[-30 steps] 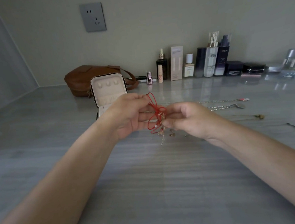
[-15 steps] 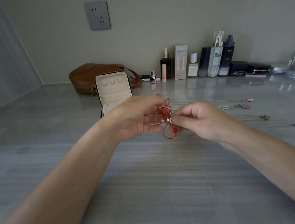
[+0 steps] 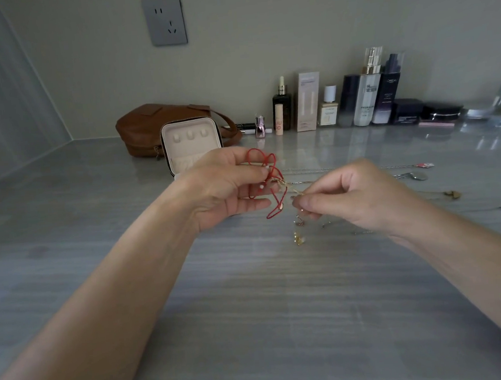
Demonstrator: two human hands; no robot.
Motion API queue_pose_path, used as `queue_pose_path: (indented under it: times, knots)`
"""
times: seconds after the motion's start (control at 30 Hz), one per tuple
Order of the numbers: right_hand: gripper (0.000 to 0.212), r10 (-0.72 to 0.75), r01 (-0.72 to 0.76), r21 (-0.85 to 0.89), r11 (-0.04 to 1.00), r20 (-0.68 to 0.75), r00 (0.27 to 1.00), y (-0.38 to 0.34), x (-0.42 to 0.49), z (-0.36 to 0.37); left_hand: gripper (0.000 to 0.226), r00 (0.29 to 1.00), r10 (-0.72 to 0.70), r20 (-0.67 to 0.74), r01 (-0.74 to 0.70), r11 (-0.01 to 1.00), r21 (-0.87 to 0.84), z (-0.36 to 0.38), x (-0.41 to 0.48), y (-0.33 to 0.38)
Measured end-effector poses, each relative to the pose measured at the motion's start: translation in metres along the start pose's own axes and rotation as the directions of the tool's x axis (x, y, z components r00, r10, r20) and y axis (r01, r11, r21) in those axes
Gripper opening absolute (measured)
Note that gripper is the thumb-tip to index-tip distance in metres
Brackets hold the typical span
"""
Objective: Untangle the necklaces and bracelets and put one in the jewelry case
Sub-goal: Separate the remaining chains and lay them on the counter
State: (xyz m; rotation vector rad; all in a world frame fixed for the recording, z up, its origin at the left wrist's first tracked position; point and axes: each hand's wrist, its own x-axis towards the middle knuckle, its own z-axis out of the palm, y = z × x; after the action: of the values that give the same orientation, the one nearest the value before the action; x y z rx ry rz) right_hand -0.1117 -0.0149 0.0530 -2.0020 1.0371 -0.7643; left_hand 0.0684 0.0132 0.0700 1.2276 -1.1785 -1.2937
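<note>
At eleven o'clock from the left hand point(image 3: 225, 188), the open jewelry case point(image 3: 191, 143) stands on the grey table point(image 3: 251, 294) in front of a brown bag point(image 3: 145, 129). The left hand's thumb and fingers pinch a looped red cord bracelet point(image 3: 274, 170), and a thin gold chain point(image 3: 291, 189) runs from it toward four o'clock into the pinched fingertips of the right hand point(image 3: 354, 196), both held above the table. More chains point(image 3: 413, 175) lie at the right hand's two o'clock, cosmetic bottles point(image 3: 368, 96) at its twelve.

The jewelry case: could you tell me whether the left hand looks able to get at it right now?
Probably yes: the open jewelry case stands just behind the left hand with nothing between them, though that hand pinches the red cord.
</note>
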Motion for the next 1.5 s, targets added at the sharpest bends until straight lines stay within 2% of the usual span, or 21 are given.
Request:
queue_pose_path:
  times: [0.13, 0.23, 0.37, 0.43, 0.5, 0.6, 0.7, 0.9, 0.97, 1.07, 1.13, 1.2, 1.33, 1.4, 1.5]
  knots:
    - [0.006, 0.003, -0.001, 0.112, 0.994, -0.023, 1.000, 0.004, 0.002, -0.005, 0.026, 0.999, -0.022, -0.047, 0.024, 0.999, 0.048, 0.003, 0.001, 0.000]
    - [0.016, -0.005, 0.010, 0.164, 0.986, -0.030, 1.000, 0.005, 0.004, -0.005, 0.013, 0.994, -0.060, -0.094, 0.070, 0.992, 0.105, 0.008, 0.001, -0.001]
    - [0.017, 0.000, 0.006, 0.173, 0.985, -0.036, 0.999, 0.003, 0.003, -0.006, 0.018, 0.997, -0.057, -0.054, 0.070, 0.961, 0.267, 0.005, 0.000, -0.005]
    - [0.018, 0.013, -0.005, 0.192, 0.981, -0.038, 0.999, 0.000, 0.001, -0.006, 0.012, 0.996, -0.071, -0.051, 0.084, 0.945, 0.316, 0.003, -0.002, -0.006]
    - [0.019, 0.019, -0.011, 0.213, 0.977, -0.036, 0.999, -0.002, 0.000, -0.005, 0.008, 0.996, -0.070, -0.063, 0.086, 0.943, 0.321, 0.003, -0.002, -0.006]
    - [0.020, 0.040, -0.034, 0.219, 0.975, -0.022, 0.999, -0.004, -0.001, -0.005, 0.014, 0.996, -0.040, -0.074, 0.060, 0.956, 0.288, 0.003, -0.002, -0.005]
    - [0.008, 0.057, -0.059, 0.211, 0.976, 0.015, 0.998, -0.004, -0.002, -0.006, 0.012, 0.996, -0.033, -0.081, 0.053, 0.964, 0.261, 0.004, -0.003, -0.003]
    - [0.007, 0.051, -0.057, 0.142, 0.988, 0.045, 0.998, 0.001, -0.002, -0.002, 0.038, 0.998, -0.061, -0.027, 0.066, 0.949, 0.307, 0.001, -0.004, -0.002]
    - [0.008, 0.000, -0.001, 0.094, 0.996, 0.011, 1.000, 0.002, -0.002, 0.000, 0.038, 0.997, -0.068, -0.028, 0.074, 0.939, 0.335, 0.002, -0.004, -0.002]
    - [0.014, -0.167, 0.174, 0.063, 0.983, -0.106, 0.980, 0.002, -0.002, 0.002, 0.037, 0.996, -0.073, -0.042, 0.082, 0.936, 0.343, 0.003, -0.005, -0.001]
    - [0.017, -0.292, 0.296, 0.001, 0.955, -0.166, 0.942, 0.003, -0.002, 0.003, 0.034, 0.996, -0.075, -0.051, 0.088, 0.934, 0.347, 0.003, -0.006, 0.000]
    - [0.010, -0.412, 0.390, -0.143, 0.910, -0.195, 0.890, 0.004, -0.003, 0.005, 0.027, 0.996, -0.077, -0.054, 0.091, 0.931, 0.354, 0.004, -0.006, 0.000]
    - [0.007, -0.521, 0.408, -0.418, 0.812, -0.203, 0.829, 0.006, -0.002, 0.013, 0.018, 0.995, -0.094, -0.046, 0.104, 0.919, 0.380, 0.007, -0.007, 0.000]
    - [0.009, -0.582, 0.421, -0.540, 0.729, -0.165, 0.796, 0.007, -0.001, 0.015, 0.018, 0.994, -0.096, -0.058, 0.111, 0.911, 0.397, 0.007, -0.006, -0.001]
    - [0.009, -0.609, 0.432, -0.599, 0.674, -0.120, 0.784, 0.008, -0.002, 0.016, 0.020, 0.992, -0.108, -0.069, 0.127, 0.901, 0.415, 0.008, -0.006, -0.001]
